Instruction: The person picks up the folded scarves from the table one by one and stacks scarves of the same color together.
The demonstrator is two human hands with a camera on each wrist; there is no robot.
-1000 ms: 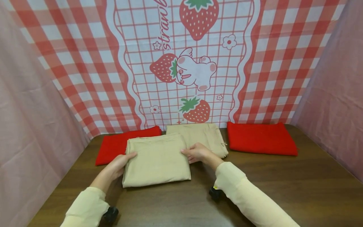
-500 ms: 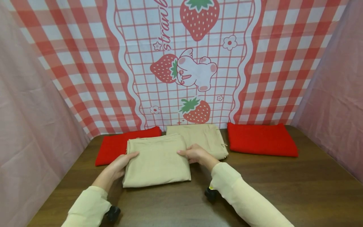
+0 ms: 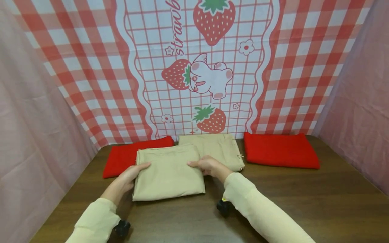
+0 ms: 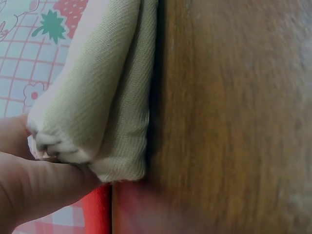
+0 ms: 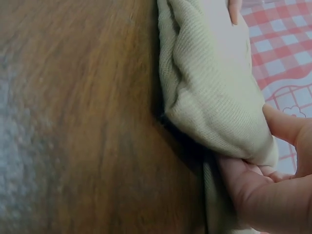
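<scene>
A folded beige cloth (image 3: 170, 177) lies at the front, left of centre, on the wooden table in the head view. My left hand (image 3: 125, 178) grips its left side, thumb over the top. On the opposite side my right hand (image 3: 210, 166) holds the cloth, with the thumb on the upper face. The right wrist view shows that hand's fingers (image 5: 241, 178) tucked under the end of the fold. Thick stacked layers of the cloth (image 4: 92, 87) show in the left wrist view, the left thumb and fingers at their near end.
Behind the held cloth lie a second folded beige cloth (image 3: 220, 152) with frayed threads and a red folded cloth (image 3: 120, 160), both partly covered by it. Another red folded cloth (image 3: 281, 151) sits at the back right. A strawberry-print checked sheet (image 3: 209, 77) hangs at the table's back edge.
My right hand has shifted slightly left, its thumb further onto the held cloth. The left thumb reaches a little further in too. The cloth itself has stayed nearly in place.
</scene>
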